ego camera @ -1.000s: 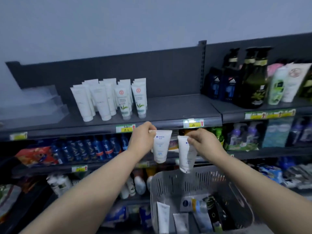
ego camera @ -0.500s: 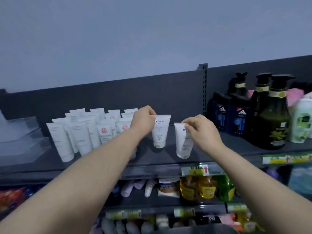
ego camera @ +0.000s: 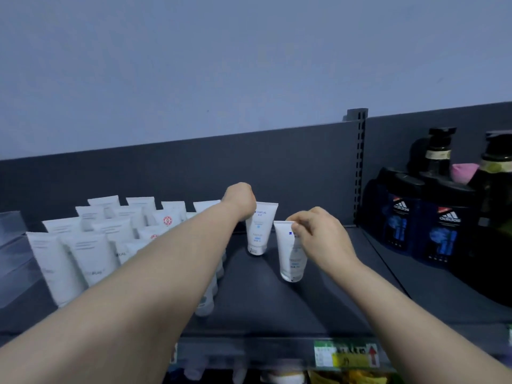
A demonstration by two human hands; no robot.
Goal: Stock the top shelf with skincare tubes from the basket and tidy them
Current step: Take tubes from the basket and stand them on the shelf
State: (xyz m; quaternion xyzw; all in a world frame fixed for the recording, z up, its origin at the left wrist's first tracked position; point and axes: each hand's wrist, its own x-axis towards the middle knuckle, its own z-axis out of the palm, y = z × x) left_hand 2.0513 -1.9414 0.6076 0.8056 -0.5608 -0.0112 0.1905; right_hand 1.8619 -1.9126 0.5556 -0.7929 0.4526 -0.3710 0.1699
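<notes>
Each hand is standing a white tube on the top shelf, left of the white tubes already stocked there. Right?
Wrong side. The head view shows the left hand and right hand each holding a white tube, the rear tube and the front tube, on the top shelf right of the stocked white tubes, before the adidas bottles.

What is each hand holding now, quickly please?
Left hand: holds the farther white plastic tube with blue print by its top edge.
Right hand: pinches the nearer white plastic tube by its top edge.
</notes>
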